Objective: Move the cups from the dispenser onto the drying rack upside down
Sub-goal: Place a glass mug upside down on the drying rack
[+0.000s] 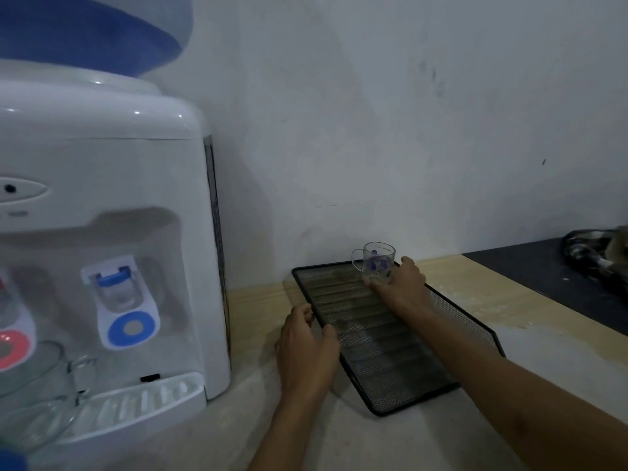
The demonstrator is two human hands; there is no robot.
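Note:
A black mesh drying rack (384, 348) lies flat on the pale counter to the right of the white water dispenser (112, 232). At the rack's far end stands a clear glass cup (376, 261) with blue dots and a handle on its left; my right hand (402, 283) grips its lower part. My left hand (307, 348) holds the rack's left edge, thumb over the rim. Two clear glass cups (37, 402) sit on the dispenser's drip tray (136, 406) at the lower left, blurred.
The dispenser has a blue tap (119, 294) and a red tap (10, 345), with a blue bottle (88, 28) on top. A wall runs close behind the rack. A dark surface (550, 273) with a tangled dark object (598, 253) lies at the far right.

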